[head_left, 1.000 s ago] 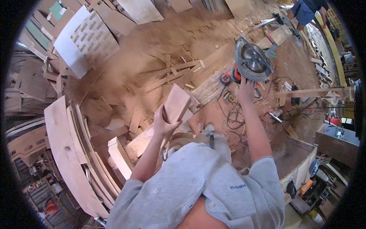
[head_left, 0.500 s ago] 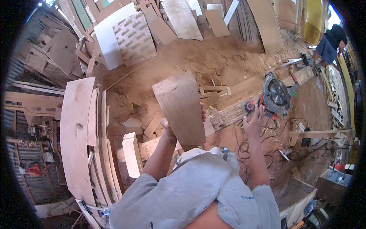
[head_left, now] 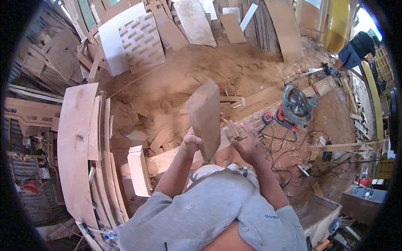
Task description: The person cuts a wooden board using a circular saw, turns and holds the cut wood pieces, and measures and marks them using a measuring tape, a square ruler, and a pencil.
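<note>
My left hand (head_left: 192, 142) is closed round a thick brown wooden block (head_left: 205, 117), held up in front of my body. The thumb lies on the near face, and fingertips show past the block's right edge. To the right of it, my right hand (head_left: 253, 147) is open with nothing in it, fingers stretched and apart. Behind that hand, a small wood offcut (head_left: 232, 129) rests on a long rough beam (head_left: 251, 125). A red and black tape measure (head_left: 267, 117) and a circular saw (head_left: 296, 104) sit further along the beam.
Tall boards (head_left: 79, 142) stand at my left, beside a pale shaped wooden piece (head_left: 139, 169). Sheets and panels (head_left: 142, 42) lean at the back. Cables (head_left: 276, 167) and scraps lie on the dusty floor at right. A person (head_left: 354, 52) bends over at the far right.
My right hand has moved left, away from the saw and tape measure, toward the block. The wooden block has turned in my left hand, showing more of its edge.
</note>
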`<state>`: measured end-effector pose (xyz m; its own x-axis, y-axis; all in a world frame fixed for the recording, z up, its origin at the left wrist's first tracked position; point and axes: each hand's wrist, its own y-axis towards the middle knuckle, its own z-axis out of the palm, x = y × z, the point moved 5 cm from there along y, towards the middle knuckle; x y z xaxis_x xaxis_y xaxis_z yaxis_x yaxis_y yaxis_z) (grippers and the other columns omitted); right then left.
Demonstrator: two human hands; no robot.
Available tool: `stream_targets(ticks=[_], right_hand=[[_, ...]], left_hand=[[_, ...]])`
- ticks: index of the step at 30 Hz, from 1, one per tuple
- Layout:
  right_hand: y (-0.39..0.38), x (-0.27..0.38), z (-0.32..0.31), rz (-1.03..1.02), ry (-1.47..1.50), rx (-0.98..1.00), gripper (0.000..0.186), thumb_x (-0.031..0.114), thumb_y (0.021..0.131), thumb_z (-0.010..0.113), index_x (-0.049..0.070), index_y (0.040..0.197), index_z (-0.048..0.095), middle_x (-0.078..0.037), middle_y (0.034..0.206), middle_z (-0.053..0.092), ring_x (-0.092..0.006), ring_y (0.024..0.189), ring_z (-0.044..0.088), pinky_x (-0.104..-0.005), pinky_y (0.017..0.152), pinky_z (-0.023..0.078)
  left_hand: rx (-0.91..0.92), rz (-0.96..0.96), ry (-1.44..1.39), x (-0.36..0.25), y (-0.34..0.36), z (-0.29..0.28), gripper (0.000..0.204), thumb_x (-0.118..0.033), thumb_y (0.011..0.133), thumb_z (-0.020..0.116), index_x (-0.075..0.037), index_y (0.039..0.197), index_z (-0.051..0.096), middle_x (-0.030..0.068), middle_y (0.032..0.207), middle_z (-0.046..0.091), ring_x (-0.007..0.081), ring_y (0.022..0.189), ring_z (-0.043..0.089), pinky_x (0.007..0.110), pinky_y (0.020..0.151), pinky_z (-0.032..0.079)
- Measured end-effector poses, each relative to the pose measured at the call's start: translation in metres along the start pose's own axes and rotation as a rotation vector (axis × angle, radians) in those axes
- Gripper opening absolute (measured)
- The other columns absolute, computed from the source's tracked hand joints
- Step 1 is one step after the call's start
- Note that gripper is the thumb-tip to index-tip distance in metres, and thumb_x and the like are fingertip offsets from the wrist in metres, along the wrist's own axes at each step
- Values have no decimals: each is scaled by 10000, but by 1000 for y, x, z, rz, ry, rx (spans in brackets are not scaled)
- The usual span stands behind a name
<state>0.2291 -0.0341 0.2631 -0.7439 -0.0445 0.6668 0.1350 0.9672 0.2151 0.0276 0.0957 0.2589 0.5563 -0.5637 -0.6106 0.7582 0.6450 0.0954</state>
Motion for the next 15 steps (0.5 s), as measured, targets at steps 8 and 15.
stream_targets(ticks=[8,15], right_hand=[[15,67,11,-166,185,119,874,254,842,928,37,1556,473,-251,1632,457,-434,1549,422,-523,1239,418],[17,77,39,-22,306,104,824,175,854,915,8,1532,478,-281,1557,514,-456,1435,555,-468,1120,547]], left_hand=[[-390,247,289,8,2,-11,1005,-226,690,857,-28,1577,426,114,1511,570,252,1401,558,402,1212,433],[-547,255,207,17,-9,-9,786,-158,817,875,-42,1480,469,87,1365,607,217,1276,594,399,1115,481]])
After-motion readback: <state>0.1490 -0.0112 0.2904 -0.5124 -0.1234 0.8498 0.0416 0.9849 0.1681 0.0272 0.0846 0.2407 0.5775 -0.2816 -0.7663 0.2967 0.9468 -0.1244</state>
